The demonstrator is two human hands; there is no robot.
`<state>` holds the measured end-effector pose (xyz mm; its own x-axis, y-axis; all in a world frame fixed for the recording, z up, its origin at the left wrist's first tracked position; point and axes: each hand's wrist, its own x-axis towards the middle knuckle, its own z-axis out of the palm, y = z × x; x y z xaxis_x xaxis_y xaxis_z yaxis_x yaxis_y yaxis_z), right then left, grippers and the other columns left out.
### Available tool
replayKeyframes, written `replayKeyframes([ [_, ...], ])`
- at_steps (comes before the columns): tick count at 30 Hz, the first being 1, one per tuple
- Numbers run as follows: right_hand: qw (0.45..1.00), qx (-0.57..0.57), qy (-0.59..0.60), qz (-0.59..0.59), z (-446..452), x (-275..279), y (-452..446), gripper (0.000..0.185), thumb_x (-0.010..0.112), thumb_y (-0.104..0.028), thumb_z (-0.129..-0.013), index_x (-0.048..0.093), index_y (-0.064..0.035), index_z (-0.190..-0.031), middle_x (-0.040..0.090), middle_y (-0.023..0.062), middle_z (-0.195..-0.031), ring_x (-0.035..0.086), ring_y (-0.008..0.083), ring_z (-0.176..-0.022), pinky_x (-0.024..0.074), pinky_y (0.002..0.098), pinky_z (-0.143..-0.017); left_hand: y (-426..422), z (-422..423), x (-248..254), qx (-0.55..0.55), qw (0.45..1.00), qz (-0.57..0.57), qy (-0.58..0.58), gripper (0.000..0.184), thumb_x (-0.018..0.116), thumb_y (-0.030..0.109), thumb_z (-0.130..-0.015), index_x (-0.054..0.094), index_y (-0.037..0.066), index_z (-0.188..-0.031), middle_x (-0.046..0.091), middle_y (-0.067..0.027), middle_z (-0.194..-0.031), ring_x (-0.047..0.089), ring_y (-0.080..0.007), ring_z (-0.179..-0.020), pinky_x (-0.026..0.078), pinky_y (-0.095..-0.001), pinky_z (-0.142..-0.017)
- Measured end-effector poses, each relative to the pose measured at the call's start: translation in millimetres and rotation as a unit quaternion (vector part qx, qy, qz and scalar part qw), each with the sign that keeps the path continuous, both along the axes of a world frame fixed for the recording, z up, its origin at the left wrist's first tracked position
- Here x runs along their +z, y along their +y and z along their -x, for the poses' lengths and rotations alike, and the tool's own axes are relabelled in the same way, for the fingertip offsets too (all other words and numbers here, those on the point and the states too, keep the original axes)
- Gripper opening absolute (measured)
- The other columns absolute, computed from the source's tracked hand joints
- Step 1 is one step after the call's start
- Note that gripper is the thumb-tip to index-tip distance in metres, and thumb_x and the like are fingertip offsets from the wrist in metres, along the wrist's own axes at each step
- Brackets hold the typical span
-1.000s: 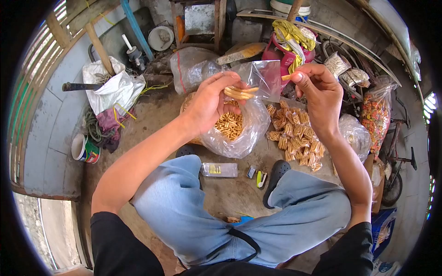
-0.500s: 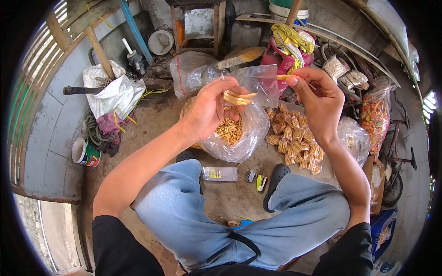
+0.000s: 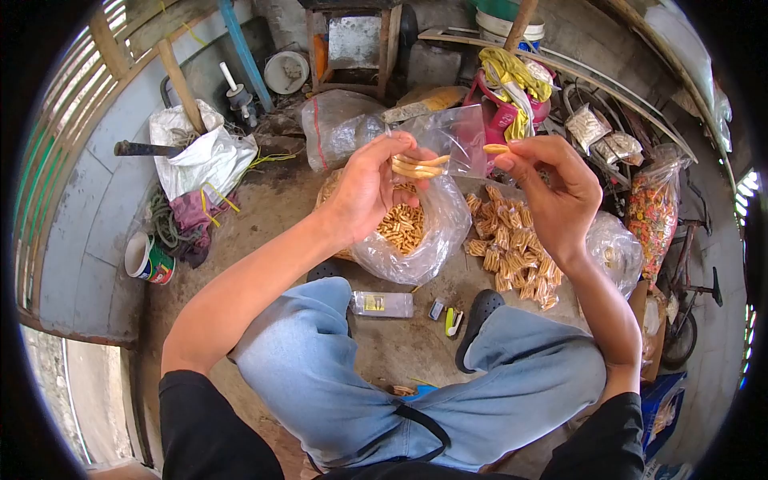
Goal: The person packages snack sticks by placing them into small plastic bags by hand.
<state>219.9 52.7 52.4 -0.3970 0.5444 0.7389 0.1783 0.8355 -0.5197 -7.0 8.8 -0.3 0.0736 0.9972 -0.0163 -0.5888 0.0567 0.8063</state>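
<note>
My left hand [image 3: 370,192] is closed around several yellowish snack sticks [image 3: 420,168]. A clear plastic bag [image 3: 466,138] extends to the right from the same hand. Its grip on the bag is partly hidden by the palm. My right hand [image 3: 556,186] pinches a single snack stick [image 3: 496,149] between thumb and forefinger, just right of the bag's edge. Below my left hand, a large open plastic sack [image 3: 436,240] holds many loose snack sticks [image 3: 398,228]. A pile of filled snack packets [image 3: 512,248] lies on the floor below my right hand.
A clear bottle [image 3: 382,304], a small grey object [image 3: 436,309] and a green stapler [image 3: 454,322] lie on the floor between my legs. A white sack [image 3: 204,164] and a tub [image 3: 150,260] are at left. A bag of colourful snacks [image 3: 652,208] and a bicycle [image 3: 684,280] stand at right.
The stick in my right hand has dropped slightly and now points left beside the bag's edge. The clear bag has tilted a little. My left hand keeps its sticks.
</note>
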Motion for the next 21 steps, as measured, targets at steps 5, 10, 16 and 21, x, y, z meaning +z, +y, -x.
replayKeyframes([
  [5,0.998,0.009,0.048,-0.025,7.0,-5.1,3.8,0.018,0.077,-0.002,-0.075,0.071,-0.0021,-0.092,0.069,0.0040,-0.084,0.054,0.0054,-0.065,0.0435,0.0193,-0.058,-0.6,-1.4,1.9,0.007,1.000,-0.007,0.009,0.018,0.058,0.031,-0.090,0.057,0.016,-0.100,0.067,-0.0047,-0.095,0.064,-0.0155,-0.076,0.052,-0.0279,-0.059],
  [10,0.997,-0.026,0.066,0.014,7.7,-2.8,3.1,0.019,0.077,-0.002,-0.076,0.072,-0.0017,-0.094,0.069,0.0043,-0.085,0.055,0.0052,-0.066,0.0439,0.0191,-0.059,-0.7,-0.4,0.9,0.004,1.000,-0.010,0.004,0.018,0.058,0.031,-0.090,0.056,0.017,-0.101,0.066,-0.0036,-0.095,0.063,-0.0150,-0.076,0.050,-0.0289,-0.059],
  [16,0.997,-0.023,0.078,0.008,8.1,-0.2,4.5,0.018,0.076,-0.001,-0.076,0.072,-0.0009,-0.093,0.069,0.0056,-0.087,0.056,0.0055,-0.067,0.0445,0.0190,-0.060,0.0,1.3,-1.7,-0.008,1.000,-0.017,-0.001,0.018,0.056,0.031,-0.091,0.056,0.017,-0.101,0.066,-0.0040,-0.096,0.064,-0.0154,-0.077,0.051,-0.0291,-0.059],
  [21,0.997,-0.014,0.053,-0.049,8.1,0.0,4.9,0.018,0.075,0.002,-0.076,0.072,0.0000,-0.094,0.070,0.0076,-0.090,0.062,0.0093,-0.074,0.0491,0.0206,-0.064,-1.1,0.5,-0.4,0.001,1.000,-0.014,-0.003,0.017,0.056,0.030,-0.092,0.056,0.016,-0.101,0.067,-0.0048,-0.096,0.064,-0.0157,-0.077,0.052,-0.0291,-0.058],
])
